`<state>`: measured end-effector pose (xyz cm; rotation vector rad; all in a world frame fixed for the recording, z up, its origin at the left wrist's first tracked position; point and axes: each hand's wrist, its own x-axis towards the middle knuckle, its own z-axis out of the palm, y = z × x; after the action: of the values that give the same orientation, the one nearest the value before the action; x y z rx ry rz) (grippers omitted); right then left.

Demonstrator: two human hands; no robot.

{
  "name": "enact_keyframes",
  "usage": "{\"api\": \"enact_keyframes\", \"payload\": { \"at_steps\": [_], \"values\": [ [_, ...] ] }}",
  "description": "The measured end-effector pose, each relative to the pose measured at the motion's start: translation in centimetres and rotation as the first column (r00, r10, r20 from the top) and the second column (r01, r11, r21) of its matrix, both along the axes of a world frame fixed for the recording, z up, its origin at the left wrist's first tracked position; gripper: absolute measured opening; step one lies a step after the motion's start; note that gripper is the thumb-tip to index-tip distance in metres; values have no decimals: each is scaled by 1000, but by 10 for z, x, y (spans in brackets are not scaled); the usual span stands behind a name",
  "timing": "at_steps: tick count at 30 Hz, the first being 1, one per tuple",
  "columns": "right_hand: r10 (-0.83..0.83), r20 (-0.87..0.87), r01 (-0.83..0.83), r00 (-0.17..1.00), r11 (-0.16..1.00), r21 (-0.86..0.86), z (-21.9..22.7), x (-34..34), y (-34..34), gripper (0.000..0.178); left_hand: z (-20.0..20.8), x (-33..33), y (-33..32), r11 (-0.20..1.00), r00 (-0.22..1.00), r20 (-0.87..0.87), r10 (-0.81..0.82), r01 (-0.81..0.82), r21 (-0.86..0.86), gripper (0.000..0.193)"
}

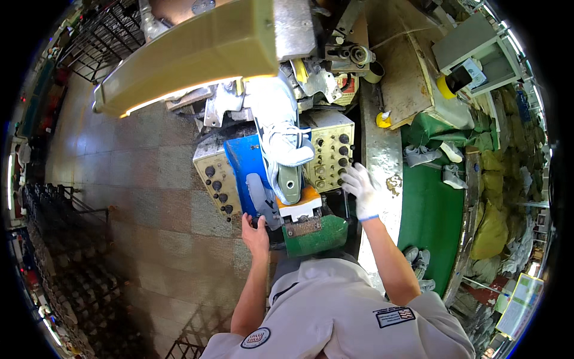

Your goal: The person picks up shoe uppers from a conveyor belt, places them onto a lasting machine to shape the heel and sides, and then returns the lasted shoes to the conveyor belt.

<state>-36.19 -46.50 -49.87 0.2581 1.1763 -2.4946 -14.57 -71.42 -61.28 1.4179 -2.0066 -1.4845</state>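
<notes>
A pale blue-white shoe sits sole-up or tilted on a machine in front of me, with laces showing and a grey-green last at its near end. Beneath that end are an orange and white block and a green housing. My bare left hand is at the lower edge of a blue plate, thumb and finger apart, close to a grey sole-shaped piece. In a white glove, my right hand has its fingers spread beside the right control box, near its black knobs.
A second control box stands left of the plate. Overhead, a yellowish lamp arm crosses the upper left. On the right, a green surface carries several shoes. Dark racks line the far left.
</notes>
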Motion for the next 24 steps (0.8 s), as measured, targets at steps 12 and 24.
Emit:
{"api": "enact_keyframes", "payload": {
  "at_steps": [12,24],
  "values": [
    [-33,-12,35,999,894,448,49,27,46,54,-20,-53,-7,1000,1000,15,13,-13,-10,78],
    [401,-183,-344,897,897,278,126,48,-21,68,250,20,-67,952,948,-275,-158,220,211,56]
  ]
}}
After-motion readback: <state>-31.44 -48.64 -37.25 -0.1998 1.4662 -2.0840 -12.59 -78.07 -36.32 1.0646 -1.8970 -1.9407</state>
